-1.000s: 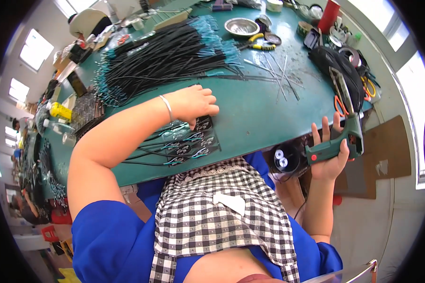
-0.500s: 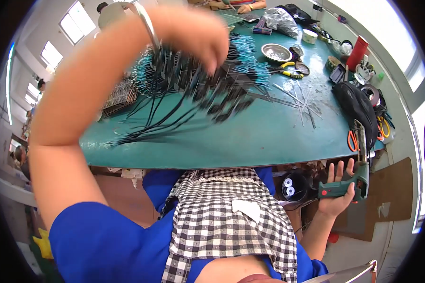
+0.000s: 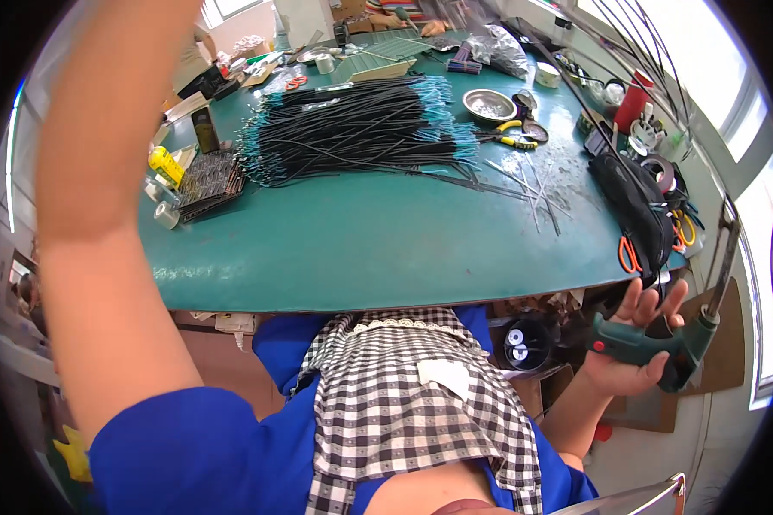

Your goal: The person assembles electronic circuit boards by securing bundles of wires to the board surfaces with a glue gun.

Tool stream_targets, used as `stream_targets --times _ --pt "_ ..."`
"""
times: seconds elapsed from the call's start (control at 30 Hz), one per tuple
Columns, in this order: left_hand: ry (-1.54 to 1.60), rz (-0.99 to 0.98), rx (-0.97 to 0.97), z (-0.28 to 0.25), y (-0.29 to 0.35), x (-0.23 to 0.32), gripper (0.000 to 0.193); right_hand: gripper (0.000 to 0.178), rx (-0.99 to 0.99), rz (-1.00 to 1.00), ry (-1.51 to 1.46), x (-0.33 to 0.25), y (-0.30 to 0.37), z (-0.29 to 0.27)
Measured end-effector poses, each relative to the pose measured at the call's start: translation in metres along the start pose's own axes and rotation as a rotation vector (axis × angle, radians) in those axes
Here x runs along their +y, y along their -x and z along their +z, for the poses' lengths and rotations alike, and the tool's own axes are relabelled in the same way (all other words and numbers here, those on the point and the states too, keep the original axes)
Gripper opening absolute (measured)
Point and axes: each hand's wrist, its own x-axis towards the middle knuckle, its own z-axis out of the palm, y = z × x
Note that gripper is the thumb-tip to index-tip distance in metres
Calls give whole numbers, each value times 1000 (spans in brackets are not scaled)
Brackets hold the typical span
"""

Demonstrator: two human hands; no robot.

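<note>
My left arm (image 3: pixel 90 206) rises along the left side and leaves the view at the top, so my left hand is hidden. At the lower right my right hand (image 3: pixel 620 369) holds a green pistol-grip tool (image 3: pixel 640 343) with a red button and a long metal shaft. Its handle rests across my palm, with the thumb below and the fingers loosely bent. Dark thin wires (image 3: pixel 653 43) stretch across the upper right; what holds them is out of view. A wide pile of black wires (image 3: pixel 352 129) with light-blue ends lies on the green table (image 3: pixel 361 249).
A metal bowl (image 3: pixel 489 105), yellow-handled pliers (image 3: pixel 515 137) and thin rods (image 3: pixel 537 197) lie right of the pile. A black pouch (image 3: pixel 631 202) and orange-handled scissors (image 3: pixel 629 255) are at the right edge. A yellow bottle (image 3: pixel 165 165) stands left. Another person's hands (image 3: pixel 434 28) are at the far side.
My left hand has swung up out of view, and the dark bunch it held has left the space over the table. My right hand has tilted the green tool and shifted slightly right.
</note>
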Motion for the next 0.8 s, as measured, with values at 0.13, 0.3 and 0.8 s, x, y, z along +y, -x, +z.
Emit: stream_targets --times 0.13,0.3,0.8 --pt "409 -173 -134 80 85 -135 25 49 -41 91 34 16 8 1" --pt "708 -743 -5 144 218 -272 18 57 9 455 40 58 27 -17" --pt "-675 263 -469 184 240 -253 62 43 344 755 94 73 2 -62"
